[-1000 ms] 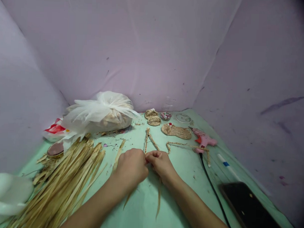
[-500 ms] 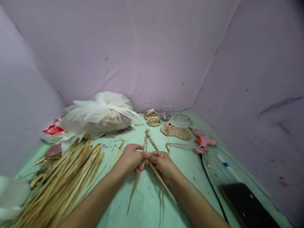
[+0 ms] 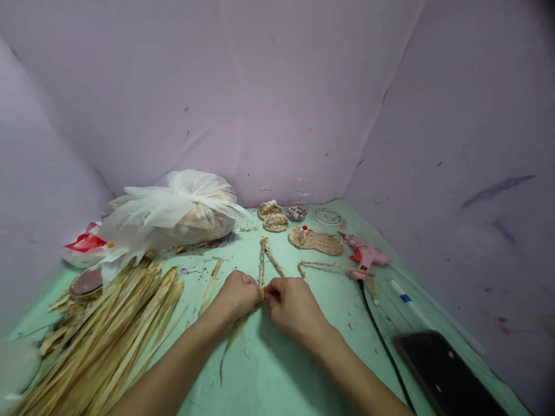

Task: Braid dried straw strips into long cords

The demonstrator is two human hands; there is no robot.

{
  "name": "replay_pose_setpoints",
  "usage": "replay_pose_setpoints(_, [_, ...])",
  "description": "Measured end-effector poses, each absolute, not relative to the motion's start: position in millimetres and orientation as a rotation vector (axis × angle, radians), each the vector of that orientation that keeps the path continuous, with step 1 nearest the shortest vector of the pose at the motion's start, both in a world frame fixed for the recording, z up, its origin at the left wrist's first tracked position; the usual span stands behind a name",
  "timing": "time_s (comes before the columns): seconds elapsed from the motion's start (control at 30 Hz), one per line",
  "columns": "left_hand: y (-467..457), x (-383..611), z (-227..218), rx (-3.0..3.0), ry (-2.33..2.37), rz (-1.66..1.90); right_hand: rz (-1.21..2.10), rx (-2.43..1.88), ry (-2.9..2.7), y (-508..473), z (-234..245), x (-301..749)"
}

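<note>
My left hand [image 3: 236, 296] and my right hand [image 3: 292, 305] meet at the middle of the green table [image 3: 271, 378], fingers pinched together on the near end of a braided straw cord [image 3: 263, 259]. The cord runs away from my hands toward the back wall. Loose straw strands [image 3: 231, 343] trail out below my left hand toward me. A second braided cord [image 3: 318, 265] lies just right of the first.
A big pile of flat straw strips [image 3: 109, 335] lies at the left. Behind it sit a white plastic bag [image 3: 168, 207] and a red-and-white packet [image 3: 82, 247]. Woven straw pieces [image 3: 317, 241], a bead dish [image 3: 296, 213], a pink glue gun [image 3: 364, 256] with black cable, a white pen [image 3: 404, 297] and a dark phone [image 3: 453, 384] lie right.
My hands closed in together on the cord's end. The strands that fanned out below both hands half a second ago are gathered; only those under my left hand show.
</note>
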State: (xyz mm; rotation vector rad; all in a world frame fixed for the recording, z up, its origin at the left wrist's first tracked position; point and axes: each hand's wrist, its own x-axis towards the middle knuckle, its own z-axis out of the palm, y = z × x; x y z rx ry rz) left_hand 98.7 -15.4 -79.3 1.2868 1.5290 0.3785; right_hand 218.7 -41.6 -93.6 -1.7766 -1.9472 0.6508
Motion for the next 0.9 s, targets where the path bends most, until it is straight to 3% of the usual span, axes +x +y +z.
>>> replay_pose_setpoints(0.13, [-18.2,102.4,-77.0,1.237,1.523,0.428,0.455,-2.003,-2.014,-53.0,-74.5,211.3])
replay_pose_setpoints(0.53, [-18.1,99.3,-71.4,1.253,1.441,0.438,0.550,-2.006,-2.191,-68.3,-63.6,194.5])
replay_pose_setpoints(0.67, [-14.9,94.5,-69.7,1.362,1.418,0.332,0.839,-1.826,-2.080,-56.8,-65.8,215.8])
replay_pose_setpoints(0.83, [-13.0,92.2,-68.8,1.390,1.331,0.293,0.967,-1.755,-1.515,-36.1,-79.6,232.8])
replay_pose_setpoints(0.9, [-12.8,91.5,-70.2,1.378,1.303,0.290,1.212,-1.678,-1.294,-34.1,-85.1,226.6])
